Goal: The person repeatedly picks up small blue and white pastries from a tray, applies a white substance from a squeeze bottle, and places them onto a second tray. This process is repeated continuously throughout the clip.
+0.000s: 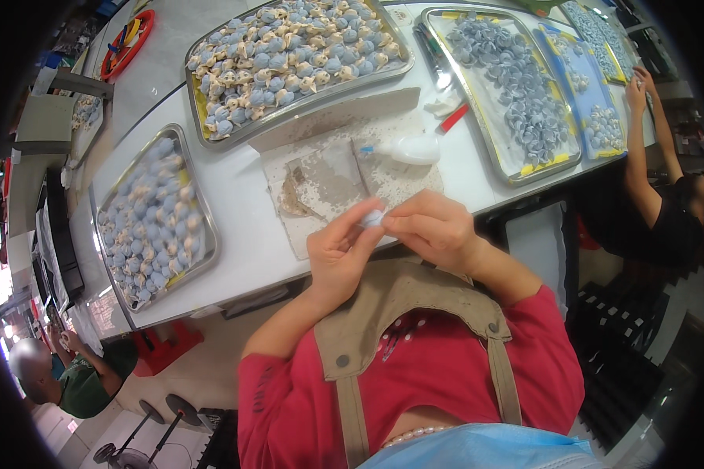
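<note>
Close to the table's front edge, my left hand [338, 248] pinches a small pale-blue piece [373, 218] between thumb and fingers. My right hand [436, 227] closes its fingertips on the right side of the same piece; whether they also grip a smaller part is hidden. Beneath and beyond the hands lies a stained, opened-out cardboard sheet [332, 176]. On it rests a white squeeze bottle [411, 150], its blue tip pointing left.
A large metal tray [321, 95] of blue-and-cream figures stands beyond the cardboard, a smaller similar tray [211, 242] to the left. Grey-blue cupped pieces fill a tray [489, 168] at right, near a red strip [453, 118]. Co-workers sit at far right and lower left.
</note>
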`<state>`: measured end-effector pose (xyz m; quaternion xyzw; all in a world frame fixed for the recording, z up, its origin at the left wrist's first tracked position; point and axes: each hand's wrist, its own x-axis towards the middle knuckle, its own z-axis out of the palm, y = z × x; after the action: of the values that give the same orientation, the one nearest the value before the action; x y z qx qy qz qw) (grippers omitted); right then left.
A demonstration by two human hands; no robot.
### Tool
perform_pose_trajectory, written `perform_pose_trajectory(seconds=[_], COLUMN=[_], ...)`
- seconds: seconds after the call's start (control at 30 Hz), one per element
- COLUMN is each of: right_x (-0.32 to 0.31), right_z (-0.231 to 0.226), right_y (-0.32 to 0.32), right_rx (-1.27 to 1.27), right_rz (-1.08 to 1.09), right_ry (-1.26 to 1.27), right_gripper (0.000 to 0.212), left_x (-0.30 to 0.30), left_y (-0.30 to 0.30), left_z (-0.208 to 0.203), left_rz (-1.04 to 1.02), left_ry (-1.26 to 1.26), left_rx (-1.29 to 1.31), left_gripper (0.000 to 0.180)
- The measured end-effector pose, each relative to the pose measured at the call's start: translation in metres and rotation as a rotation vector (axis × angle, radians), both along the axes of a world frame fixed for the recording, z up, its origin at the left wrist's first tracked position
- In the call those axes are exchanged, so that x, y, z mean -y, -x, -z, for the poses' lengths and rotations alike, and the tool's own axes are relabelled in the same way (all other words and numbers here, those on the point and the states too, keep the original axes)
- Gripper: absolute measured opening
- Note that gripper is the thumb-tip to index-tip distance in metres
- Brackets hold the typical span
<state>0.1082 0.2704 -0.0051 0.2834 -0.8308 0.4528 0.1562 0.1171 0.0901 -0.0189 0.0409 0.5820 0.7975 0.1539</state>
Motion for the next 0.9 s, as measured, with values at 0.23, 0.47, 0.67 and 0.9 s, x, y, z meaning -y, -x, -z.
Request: perform_pose_trajectory(seconds=[0.23, 0.47, 0.67, 0.9], right_x=[0.008, 0.013, 0.016, 0.009], right_z=[-0.007, -0.011, -0.018, -0.009], right_y=[-0.003, -0.011, -0.008, 0.002], right_rx=[0.107, 0.416, 0.344, 0.633], right_rz=[0.090, 0.123, 0.118, -0.175], right_ry=[0.092, 0.265, 0.263, 0.392], right_gripper=[0.021, 0.025, 0.036, 0.050], left_x=[0.004, 0.003, 0.013, 0.006], left_y=[0.001, -0.003, -0.003, -0.004], left_z=[0.000, -0.010, -0.008, 0.000], left_rz=[-0.030, -0.054, 0.009, 0.033], left_ry=[-0.130, -0.095, 0.005, -0.313], left_rx=[0.105, 0.007, -0.178, 0.026], left_gripper=[0.042, 0.035, 0.032, 0.043])
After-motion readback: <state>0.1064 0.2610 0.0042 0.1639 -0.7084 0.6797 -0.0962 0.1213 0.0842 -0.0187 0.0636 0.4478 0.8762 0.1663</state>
